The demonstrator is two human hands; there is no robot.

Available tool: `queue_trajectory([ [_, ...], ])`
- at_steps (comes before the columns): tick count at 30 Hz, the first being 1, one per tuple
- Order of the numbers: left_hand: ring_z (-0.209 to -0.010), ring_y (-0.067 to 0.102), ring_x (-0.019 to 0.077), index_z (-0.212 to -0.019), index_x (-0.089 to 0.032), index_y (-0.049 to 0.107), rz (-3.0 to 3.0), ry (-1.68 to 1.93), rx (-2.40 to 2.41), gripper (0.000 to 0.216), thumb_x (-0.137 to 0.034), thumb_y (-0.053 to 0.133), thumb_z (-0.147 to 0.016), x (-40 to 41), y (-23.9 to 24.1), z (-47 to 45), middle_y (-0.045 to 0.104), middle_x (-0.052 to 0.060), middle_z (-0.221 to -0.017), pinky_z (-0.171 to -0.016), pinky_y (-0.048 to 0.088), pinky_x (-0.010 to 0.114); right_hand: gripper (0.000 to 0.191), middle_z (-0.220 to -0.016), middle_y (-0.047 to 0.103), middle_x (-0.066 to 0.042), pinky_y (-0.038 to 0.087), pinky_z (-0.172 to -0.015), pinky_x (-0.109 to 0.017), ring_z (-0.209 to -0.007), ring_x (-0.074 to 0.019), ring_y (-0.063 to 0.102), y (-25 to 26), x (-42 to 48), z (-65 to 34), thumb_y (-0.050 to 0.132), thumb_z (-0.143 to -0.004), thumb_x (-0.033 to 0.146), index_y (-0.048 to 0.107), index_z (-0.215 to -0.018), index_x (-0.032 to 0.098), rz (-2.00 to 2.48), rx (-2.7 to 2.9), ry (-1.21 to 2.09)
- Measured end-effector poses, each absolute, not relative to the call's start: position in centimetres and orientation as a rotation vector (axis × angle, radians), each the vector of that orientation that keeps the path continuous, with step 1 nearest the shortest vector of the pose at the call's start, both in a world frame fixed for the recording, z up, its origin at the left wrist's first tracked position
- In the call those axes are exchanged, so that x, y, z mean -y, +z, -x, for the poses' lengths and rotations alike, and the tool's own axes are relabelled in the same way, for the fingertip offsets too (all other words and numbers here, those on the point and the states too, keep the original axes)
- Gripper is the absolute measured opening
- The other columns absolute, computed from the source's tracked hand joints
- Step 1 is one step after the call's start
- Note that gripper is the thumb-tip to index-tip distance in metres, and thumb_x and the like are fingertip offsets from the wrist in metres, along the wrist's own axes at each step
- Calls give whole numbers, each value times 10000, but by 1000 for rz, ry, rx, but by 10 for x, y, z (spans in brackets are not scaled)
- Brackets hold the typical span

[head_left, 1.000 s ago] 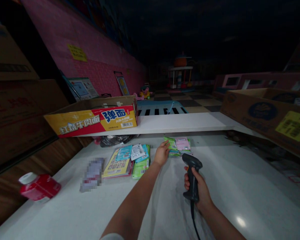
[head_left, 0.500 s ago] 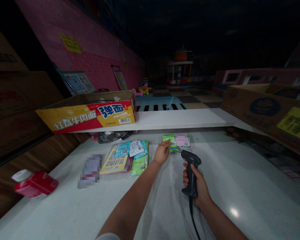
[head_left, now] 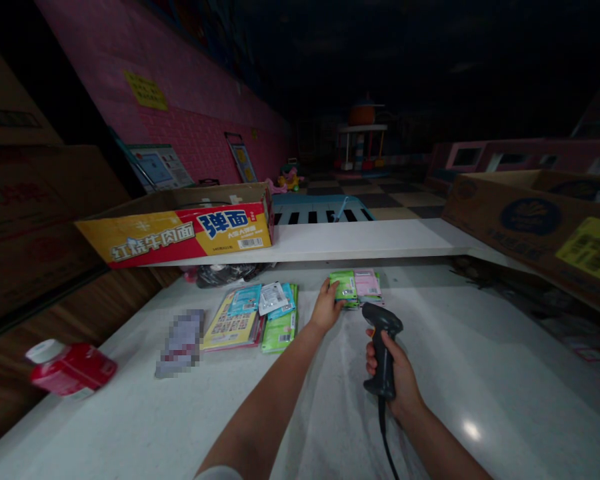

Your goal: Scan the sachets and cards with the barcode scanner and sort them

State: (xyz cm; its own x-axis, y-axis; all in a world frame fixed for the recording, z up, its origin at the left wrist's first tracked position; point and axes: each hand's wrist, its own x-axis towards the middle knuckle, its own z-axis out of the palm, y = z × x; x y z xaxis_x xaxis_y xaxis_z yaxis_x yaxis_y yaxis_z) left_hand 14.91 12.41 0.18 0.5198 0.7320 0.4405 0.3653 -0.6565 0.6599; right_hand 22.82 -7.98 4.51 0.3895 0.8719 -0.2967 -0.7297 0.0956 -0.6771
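Note:
My right hand (head_left: pixel 397 367) is wrapped round the handle of a dark grey barcode scanner (head_left: pixel 383 360), its head pointing toward the packets and its cord running down to the lower edge. My left hand (head_left: pixel 327 307) grips the left side of a small stack of green packets (head_left: pixel 345 287), fingers at the far corner and thumb at the near one. Against that stack lies a pink packet (head_left: pixel 367 283) on top of others. Further left are a green packet (head_left: pixel 279 333), blue packets (head_left: pixel 245 299), a white sachet (head_left: pixel 272 298) and a yellow card or booklet (head_left: pixel 230 330).
A red bottle with a white cap (head_left: pixel 73 368) lies at the left, near a blurred-out flat item (head_left: pixel 180 343). A white raised shelf (head_left: pixel 360 239) spans the counter's back. On it stand an open noodle carton (head_left: pixel 190 227) and a brown carton (head_left: pixel 525 217).
My left fingers have drawn back from the top of the green packets to their left edge. The green packets have shifted slightly right. The scanner stays in place.

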Motion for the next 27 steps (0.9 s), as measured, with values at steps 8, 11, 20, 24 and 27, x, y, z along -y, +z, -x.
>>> queue_trajectory([
  [8, -1374, 346, 308, -1294, -127, 483, -2421, 968, -967, 487, -217, 599, -829, -101, 26, -130, 376, 194, -1447, -1125, 325, 485, 395, -564, 568, 33, 370, -382, -164, -423, -73, 460, 42, 83, -229, 755, -706, 460, 632, -925, 156, 858, 189, 1210],
  [11, -1291, 428, 289, -1155, -148, 595, -2529, 1011, -1095, 295, -230, 540, -877, -88, 45, -104, 473, 167, -1360, -1086, 360, 465, 370, -570, 570, 32, 380, -387, -165, -430, -73, 460, 40, 84, -230, 751, -714, 448, 639, -913, 157, 851, 191, 1221],
  [20, -1102, 498, 354, -1048, -128, 646, -2278, 854, -2271, 304, -337, 523, -864, -93, 98, 10, 596, 185, -1095, -936, 395, 484, 352, -590, 575, 23, 400, -388, -175, -452, -87, 466, 37, 88, -230, 750, -715, 424, 645, -925, 162, 857, 211, 1231],
  [24, -1103, 521, 393, -1063, -68, 625, -2015, 593, -2491, 503, -482, 616, -778, -101, 100, 39, 618, 232, -1075, -890, 413, 463, 350, -596, 574, 20, 408, -396, -175, -464, -89, 472, 35, 89, -230, 751, -716, 414, 642, -932, 162, 858, 209, 1240],
  [27, -1105, 550, 386, -1082, -94, 625, -1908, 514, -2471, 592, -562, 650, -720, -106, 98, 47, 637, 226, -1092, -874, 424, 431, 369, -603, 569, 20, 405, -391, -178, -466, -93, 472, 33, 89, -232, 762, -697, 421, 640, -936, 167, 868, 211, 1241],
])
